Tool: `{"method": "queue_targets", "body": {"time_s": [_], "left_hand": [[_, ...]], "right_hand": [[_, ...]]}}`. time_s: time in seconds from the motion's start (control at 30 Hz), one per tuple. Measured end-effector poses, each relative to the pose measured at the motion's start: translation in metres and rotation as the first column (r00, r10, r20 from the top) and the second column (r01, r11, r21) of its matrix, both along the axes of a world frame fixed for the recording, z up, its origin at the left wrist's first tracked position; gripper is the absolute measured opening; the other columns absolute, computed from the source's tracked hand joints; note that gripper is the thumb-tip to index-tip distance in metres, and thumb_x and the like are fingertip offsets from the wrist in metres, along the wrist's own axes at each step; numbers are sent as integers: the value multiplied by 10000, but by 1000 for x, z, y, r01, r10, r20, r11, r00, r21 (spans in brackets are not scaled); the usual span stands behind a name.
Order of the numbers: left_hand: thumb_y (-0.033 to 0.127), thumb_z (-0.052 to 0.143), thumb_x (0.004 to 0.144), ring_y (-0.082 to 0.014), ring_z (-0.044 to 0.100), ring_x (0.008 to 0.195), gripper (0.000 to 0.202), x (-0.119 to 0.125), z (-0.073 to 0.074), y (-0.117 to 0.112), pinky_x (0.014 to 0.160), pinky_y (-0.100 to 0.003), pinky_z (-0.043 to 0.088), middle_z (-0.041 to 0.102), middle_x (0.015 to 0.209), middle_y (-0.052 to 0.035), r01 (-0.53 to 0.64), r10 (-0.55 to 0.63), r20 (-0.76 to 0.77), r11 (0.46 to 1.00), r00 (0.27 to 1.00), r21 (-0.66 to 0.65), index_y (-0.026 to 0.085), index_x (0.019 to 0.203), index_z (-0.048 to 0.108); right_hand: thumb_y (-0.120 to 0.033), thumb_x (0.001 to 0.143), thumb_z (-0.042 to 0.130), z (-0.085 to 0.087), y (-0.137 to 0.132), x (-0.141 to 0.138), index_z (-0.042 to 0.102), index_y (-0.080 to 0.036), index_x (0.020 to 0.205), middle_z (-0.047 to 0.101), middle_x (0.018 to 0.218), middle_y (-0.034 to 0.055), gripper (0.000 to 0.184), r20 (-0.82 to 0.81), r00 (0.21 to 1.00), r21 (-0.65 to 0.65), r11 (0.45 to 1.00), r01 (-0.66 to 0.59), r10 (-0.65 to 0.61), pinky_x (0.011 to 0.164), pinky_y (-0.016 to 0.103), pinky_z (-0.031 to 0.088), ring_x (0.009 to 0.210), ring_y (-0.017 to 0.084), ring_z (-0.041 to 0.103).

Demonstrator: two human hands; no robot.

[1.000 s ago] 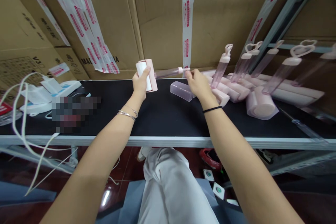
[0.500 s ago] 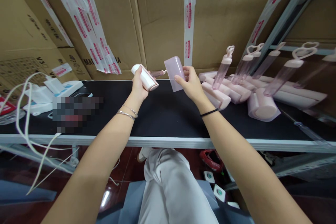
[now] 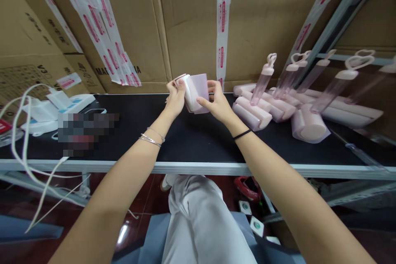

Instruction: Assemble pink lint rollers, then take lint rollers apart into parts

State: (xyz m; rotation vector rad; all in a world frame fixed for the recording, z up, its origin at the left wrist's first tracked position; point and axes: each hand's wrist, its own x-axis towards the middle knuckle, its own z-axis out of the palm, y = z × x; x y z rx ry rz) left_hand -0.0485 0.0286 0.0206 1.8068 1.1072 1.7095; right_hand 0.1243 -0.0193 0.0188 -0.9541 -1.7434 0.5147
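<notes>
With the held pieces as the centre of the dial and twelve o'clock straight ahead, both hands meet just above the far side of the black tabletop [image 3: 201, 140]. The left hand [image 3: 175, 95] grips a white-and-pink roller [image 3: 189, 95] from the nine o'clock side, its thumb laid along the white surface and its fingers curled around the back. The right hand [image 3: 218, 101], coming in from three o'clock, pinches a translucent lilac cover [image 3: 201, 86] between the thumb on the near face and fingers at the far edge. The cover lies against the roller's three o'clock side, though the angle makes it hard to say how far one overlaps the other.

Toward three o'clock, a cluster of pink rollers [image 3: 309, 126] rests on the tabletop, their clear pink handles [image 3: 260, 87] rising at a slant and ending in pale loops [image 3: 271, 59]. Beyond them, nearer four o'clock, lies a slim tool with a clear handle [image 3: 366, 159].

At nine o'clock, well apart from the hands, are a white power strip [image 3: 81, 102] and looping white cables [image 3: 28, 132]. A cardboard wall [image 3: 192, 24] stands at twelve, with a strip of red-printed tape [image 3: 222, 20] towards one.
</notes>
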Motion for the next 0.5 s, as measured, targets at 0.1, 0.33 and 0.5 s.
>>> {"method": "queue_targets", "body": {"time_s": [0.1,0.33,0.5], "left_hand": [[886,396,671,-301,566,1142,770,-6,4,-4,972,-437,397,604,1070,-140,-151,150,-47,988,988,-22,221,1056,422],[841,317,759,-334,592,1080,651,-2,6,-23,1045,-531,279,650,1020,-141,-198,207,-226,978,952,61,241,966,463],[815,191,806,-338,566,1153,722,11,2,-29,1087,-573,169,658,1080,-179,-181,189,-279,982,942,55,218,1125,445]], "right_hand": [[-691,716,608,4,0,3,334,-226,1302,554,1207,116,796,-23,999,-18,1000,-22,22,857,374,490,989,238,615],[-655,704,638,7,1,8,368,-248,1300,570,1193,99,771,-31,1000,-42,999,1,-2,804,366,497,959,228,610],[-567,691,683,-2,5,3,397,-222,1258,587,1133,93,722,-18,998,-71,996,-55,54,812,387,502,903,217,610]]}}
